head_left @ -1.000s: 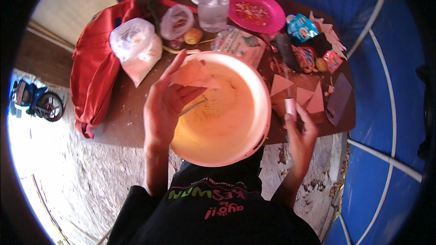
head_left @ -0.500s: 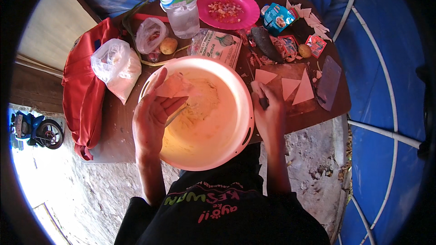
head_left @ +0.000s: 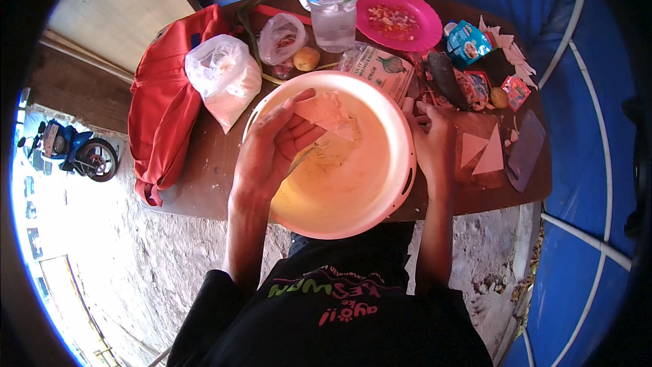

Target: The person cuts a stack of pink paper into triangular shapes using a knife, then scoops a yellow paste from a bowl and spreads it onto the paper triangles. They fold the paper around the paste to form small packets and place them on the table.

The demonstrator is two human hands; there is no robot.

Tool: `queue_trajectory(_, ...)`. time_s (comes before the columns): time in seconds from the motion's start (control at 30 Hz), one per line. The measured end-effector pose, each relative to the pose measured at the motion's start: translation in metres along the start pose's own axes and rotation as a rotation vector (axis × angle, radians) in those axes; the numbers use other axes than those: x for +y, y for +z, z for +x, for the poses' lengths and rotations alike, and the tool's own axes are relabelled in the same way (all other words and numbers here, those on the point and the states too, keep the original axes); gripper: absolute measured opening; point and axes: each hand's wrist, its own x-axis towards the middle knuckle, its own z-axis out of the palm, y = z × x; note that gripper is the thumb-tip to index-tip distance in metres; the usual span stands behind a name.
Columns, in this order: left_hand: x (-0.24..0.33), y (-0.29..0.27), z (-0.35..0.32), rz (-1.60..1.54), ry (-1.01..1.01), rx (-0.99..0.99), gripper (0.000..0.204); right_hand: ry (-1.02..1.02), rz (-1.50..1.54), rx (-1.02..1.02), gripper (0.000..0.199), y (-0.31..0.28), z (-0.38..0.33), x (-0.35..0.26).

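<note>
Both hands stand at the wide basin point(head_left: 402, 177), and what has changed is mostly on the right: the right hand point(head_left: 432, 132) now covers the spot beside the far right rim where a third triangle lay half a second ago. Whether it is under those bent fingers or picked up cannot be told, nor whether that grip is closed on anything. The left hand point(head_left: 265, 153) is palm up over the basin, thumb and fingers apart, with a thin, wrinkled, floury-looking sheet point(head_left: 329, 113) resting across the fingers. That sheet lies nearer the basin's middle than before, which suggests it remains the piece being worked.

The basin is smooth, pale plastic, round, coated inside with a yellowish smear; a slim utensil point(head_left: 304, 158) leans within. Right of it, two flat, sharp-cornered triangles point(head_left: 490, 153) lie on a reddish-brown board point(head_left: 473, 122) upon the bench point(head_left: 193, 187).

Farther left sits a translucent bag of white powder point(head_left: 227, 85); farther still, a clear ribbed bottle point(head_left: 334, 24) and a glossy pink plate point(head_left: 429, 22) holding small chopped bits.
</note>
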Motion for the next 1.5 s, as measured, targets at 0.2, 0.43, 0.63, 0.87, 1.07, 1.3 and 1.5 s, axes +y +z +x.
queue_trajectory(0.2,0.015,0.013,0.001,0.040,-0.191,-0.234,0.043,-0.395,0.314,-0.156,0.042,-0.031,-0.011,-0.037)
queue_trajectory(0.43,0.016,0.037,0.004,0.176,-0.310,-0.400,0.042,-0.465,0.477,-0.566,0.071,-0.042,-0.024,-0.049)
queue_trajectory(0.63,0.014,0.042,0.000,0.287,-0.270,-0.377,0.035,-0.423,0.628,-0.568,0.075,-0.044,-0.031,-0.038)
queue_trajectory(0.87,0.012,0.043,-0.003,0.605,-0.096,-0.467,0.028,-0.371,0.621,-0.622,0.066,-0.043,-0.031,-0.038)
queue_trajectory(1.07,0.009,0.042,-0.006,0.652,-0.008,-0.511,0.025,-0.259,0.777,-0.663,0.053,-0.040,-0.033,-0.042)
queue_trajectory(1.3,0.005,0.041,-0.008,0.411,-0.110,-0.351,0.032,-0.704,0.519,-0.203,0.039,-0.033,-0.042,-0.048)
queue_trajectory(1.5,0.000,0.040,-0.007,0.487,-0.076,-0.369,0.032,-0.691,0.496,-0.256,0.024,-0.037,-0.044,-0.051)
